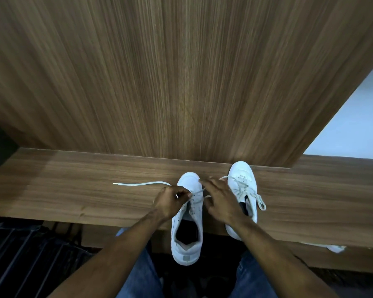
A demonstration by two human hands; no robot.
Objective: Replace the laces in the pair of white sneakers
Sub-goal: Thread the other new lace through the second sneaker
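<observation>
- Left white sneaker (187, 229) lies on the wooden shelf (73, 190), heel overhanging the near edge.
- Left hand (170, 201) pinches its white lace (138, 184) at the eyelets.
- Right hand (220, 201) hovers, fingers spread, holding nothing.
- Laced right sneaker (243, 181) stands just beyond.

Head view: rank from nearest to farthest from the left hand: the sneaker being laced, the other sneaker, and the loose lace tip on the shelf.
From the left hand:
1. sneaker being laced, touching, just right of it.
2. loose lace tip, out to the left.
3. other sneaker, farther right, beyond the right hand.
</observation>
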